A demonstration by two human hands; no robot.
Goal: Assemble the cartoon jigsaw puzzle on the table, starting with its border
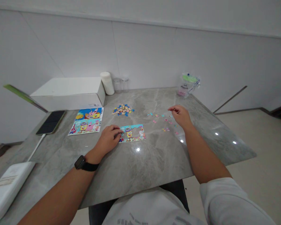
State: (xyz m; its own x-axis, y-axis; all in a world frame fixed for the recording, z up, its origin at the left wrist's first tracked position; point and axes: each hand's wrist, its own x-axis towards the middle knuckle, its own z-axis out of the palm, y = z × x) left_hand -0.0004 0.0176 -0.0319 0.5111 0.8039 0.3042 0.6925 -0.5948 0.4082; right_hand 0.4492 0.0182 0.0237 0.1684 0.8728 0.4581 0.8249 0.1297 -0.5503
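Observation:
A partly assembled jigsaw puzzle with cartoon figures lies flat on the table, with a gap right of its middle. At its left edge rests my left hand, fingers loosely bent and apart, fingertips touching the puzzle. Further right, my right hand hovers over the far side of some scattered puzzle pieces. Its thumb and fingers are pinched together; whatever is between them is too small to make out. Behind the puzzle sits a heap of mixed puzzle pieces. A printed picture sheet lies to the left.
A white box, a white bottle and two clear glasses stand along the wall. At the back right is a clear plastic bag. On the left, a phone is cabled to a white power bank. The grey table has a front edge near my body.

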